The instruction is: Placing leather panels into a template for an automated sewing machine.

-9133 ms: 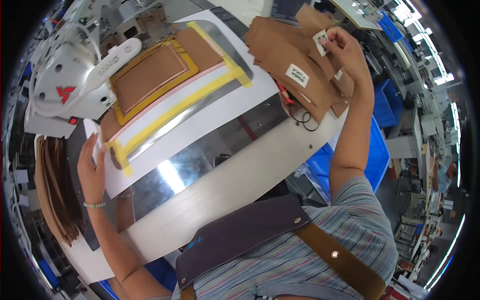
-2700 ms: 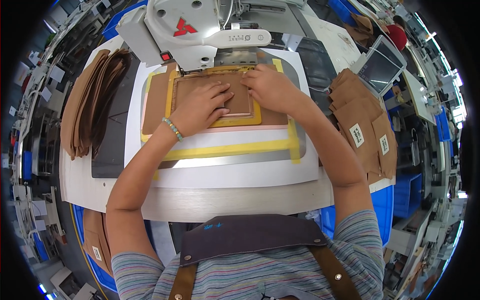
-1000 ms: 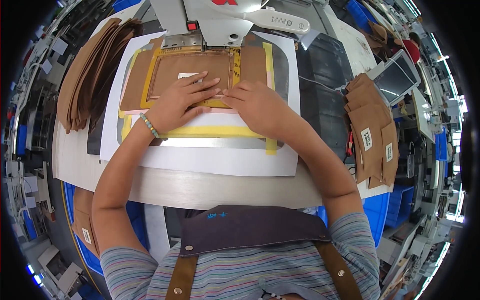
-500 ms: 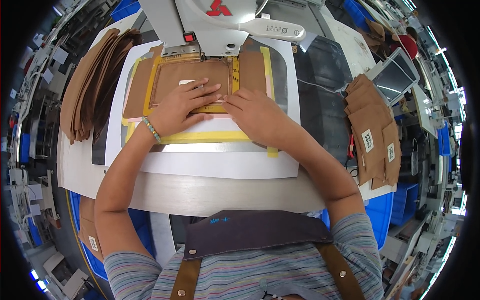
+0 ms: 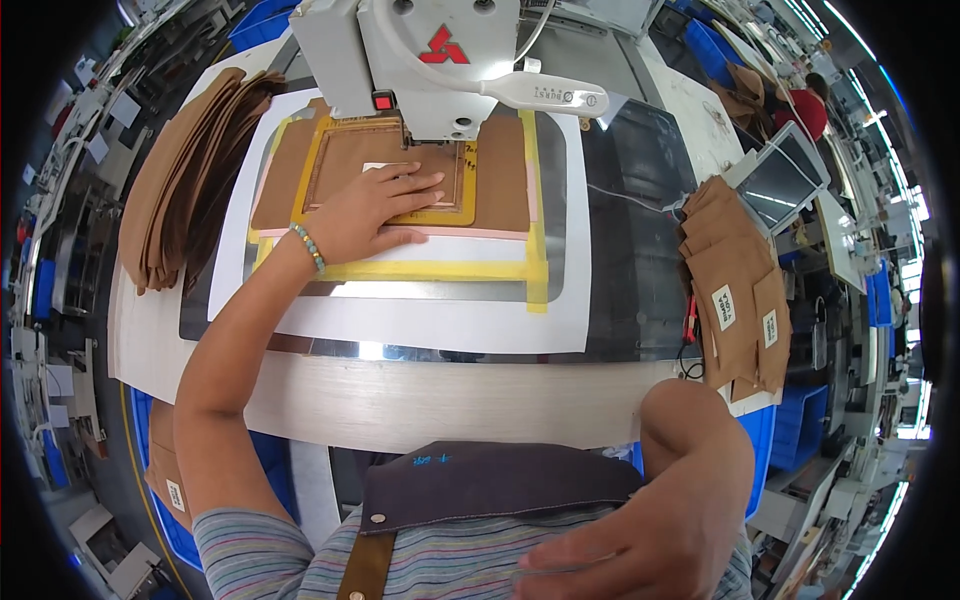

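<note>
My left hand (image 5: 385,205) lies spread and palm down on a brown fabric piece (image 5: 340,165), across the lower edge of the yellow template frame (image 5: 299,190) set over it. A small white label (image 5: 374,166) shows just past its fingers. Above the frame's far edge stands the head of a white sewing machine (image 5: 450,80), its needle area close to the fabric. Near my chest, at the lower right, is my right hand (image 5: 650,520). Its fingers are bent and blurred, and whatever may be between them is not visible.
A tall stack of brown fabric pieces (image 5: 175,190) stands at the left. Labelled brown pieces (image 5: 735,270) overlap at the right, beside a red-handled tool (image 5: 690,320) and a tilted screen (image 5: 780,178). Blue bins (image 5: 800,430) sit below the table edge.
My right hand has left the frame's lower right edge and come back toward my chest. My left hand stays on the fabric and frame.
</note>
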The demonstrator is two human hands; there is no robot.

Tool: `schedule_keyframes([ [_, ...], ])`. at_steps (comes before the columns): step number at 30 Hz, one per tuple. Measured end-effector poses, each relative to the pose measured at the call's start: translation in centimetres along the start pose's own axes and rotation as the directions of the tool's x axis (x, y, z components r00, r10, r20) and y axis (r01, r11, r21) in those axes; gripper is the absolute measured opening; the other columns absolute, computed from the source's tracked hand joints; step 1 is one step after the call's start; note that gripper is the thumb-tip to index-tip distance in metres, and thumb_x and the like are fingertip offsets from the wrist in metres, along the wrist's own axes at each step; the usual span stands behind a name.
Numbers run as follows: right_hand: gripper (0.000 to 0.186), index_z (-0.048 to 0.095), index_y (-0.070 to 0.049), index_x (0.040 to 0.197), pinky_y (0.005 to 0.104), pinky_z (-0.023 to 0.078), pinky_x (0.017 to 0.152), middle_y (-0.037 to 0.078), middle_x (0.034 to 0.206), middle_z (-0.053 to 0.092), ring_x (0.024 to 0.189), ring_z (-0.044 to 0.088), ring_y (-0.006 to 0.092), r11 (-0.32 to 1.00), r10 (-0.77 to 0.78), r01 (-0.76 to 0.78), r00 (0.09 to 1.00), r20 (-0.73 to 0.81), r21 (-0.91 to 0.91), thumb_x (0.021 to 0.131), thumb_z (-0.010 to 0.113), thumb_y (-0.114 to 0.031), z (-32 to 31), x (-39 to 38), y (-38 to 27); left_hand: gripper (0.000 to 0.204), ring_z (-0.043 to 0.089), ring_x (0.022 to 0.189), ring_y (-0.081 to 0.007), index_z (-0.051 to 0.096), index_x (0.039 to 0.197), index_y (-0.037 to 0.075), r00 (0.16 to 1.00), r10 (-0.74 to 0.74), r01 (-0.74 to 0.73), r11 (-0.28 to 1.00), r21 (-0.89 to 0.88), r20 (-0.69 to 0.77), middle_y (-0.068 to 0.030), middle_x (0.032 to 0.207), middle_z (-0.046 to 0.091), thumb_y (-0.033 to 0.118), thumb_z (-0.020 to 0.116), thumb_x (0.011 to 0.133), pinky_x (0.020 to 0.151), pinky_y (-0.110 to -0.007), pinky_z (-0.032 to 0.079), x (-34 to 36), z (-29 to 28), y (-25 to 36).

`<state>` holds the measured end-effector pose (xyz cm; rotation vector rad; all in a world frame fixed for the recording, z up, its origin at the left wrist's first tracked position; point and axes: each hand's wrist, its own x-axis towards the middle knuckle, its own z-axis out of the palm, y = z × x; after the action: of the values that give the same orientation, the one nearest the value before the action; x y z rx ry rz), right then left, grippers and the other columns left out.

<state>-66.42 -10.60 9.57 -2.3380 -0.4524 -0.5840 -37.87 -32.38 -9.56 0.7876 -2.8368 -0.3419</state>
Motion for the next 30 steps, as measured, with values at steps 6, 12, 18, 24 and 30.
schedule_keyframes([
  [6, 0.021, 0.08, 0.003, 0.09, 0.0503, 0.059, 0.081, 0.018, 0.095, 0.077, 0.102, 0.073, 0.0362, 0.996, -0.091, 0.09, 0.984, -0.152, -0.017, 0.084, 0.074, -0.016, 0.4, -0.6, -0.1, 0.059, 0.041, 0.155, -0.0314, 0.062, 0.15, 0.008, 1.0, 0.027, -0.027, 0.999, 0.044, 0.001, -0.0048, 0.165, 0.051, 0.04, 0.071, 0.101, 0.128, -0.046, 0.035, 2.6, -0.1, -1.4],
  [12, 0.02, 0.079, 0.004, 0.093, 0.0479, 0.056, 0.08, 0.018, 0.102, 0.078, 0.107, 0.073, 0.0363, 0.994, -0.092, 0.111, 0.909, -0.407, 0.022, 0.086, 0.074, -0.014, 5.1, -0.3, 1.4, 0.056, 0.047, 0.149, -0.0321, 0.063, 0.15, 0.012, 0.999, -0.001, 0.002, 0.999, 0.037, -0.046, -0.0069, 0.163, 0.054, 0.042, 0.067, 0.103, 0.126, -0.045, 0.037, 2.3, 0.4, -2.9],
  [18, 0.035, 0.072, 0.004, 0.123, 0.0428, 0.057, 0.094, 0.019, 0.128, 0.072, 0.116, 0.069, 0.0305, 0.941, 0.139, -0.213, 0.952, -0.274, -0.263, 0.098, 0.065, -0.02, 6.0, 2.1, 5.2, 0.053, 0.054, 0.139, -0.0371, 0.061, 0.152, 0.013, 0.993, -0.101, 0.104, 0.993, 0.051, -0.062, -0.0112, 0.157, 0.059, 0.04, 0.058, 0.107, 0.121, -0.046, 0.04, 2.5, 0.9, -3.6],
  [24, 0.027, 0.074, 0.0, 0.114, 0.0401, 0.057, 0.09, 0.016, 0.125, 0.073, 0.114, 0.07, 0.0299, 0.846, 0.381, -0.391, 0.919, -0.101, -0.362, 0.094, 0.067, -0.017, 6.4, -2.0, 8.7, 0.049, 0.056, 0.134, -0.0375, 0.061, 0.152, 0.011, 0.989, -0.101, 0.101, 0.995, -0.007, -0.11, -0.0126, 0.153, 0.062, 0.034, 0.053, 0.109, 0.12, -0.047, 0.04, 2.6, 1.6, -3.6],
  [30, 0.021, 0.076, -0.005, 0.114, 0.0391, 0.057, 0.089, 0.01, 0.122, 0.076, 0.109, 0.072, 0.0275, 0.639, 0.62, -0.679, 0.733, -0.281, -0.361, 0.097, 0.069, -0.014, 7.2, -8.9, 9.4, 0.042, 0.054, 0.139, -0.0379, 0.064, 0.146, 0.006, 0.927, -0.161, 0.197, 0.977, 0.077, -0.339, -0.0185, 0.151, 0.061, 0.022, 0.056, 0.108, 0.119, -0.046, 0.042, -0.5, 1.1, -6.1],
])
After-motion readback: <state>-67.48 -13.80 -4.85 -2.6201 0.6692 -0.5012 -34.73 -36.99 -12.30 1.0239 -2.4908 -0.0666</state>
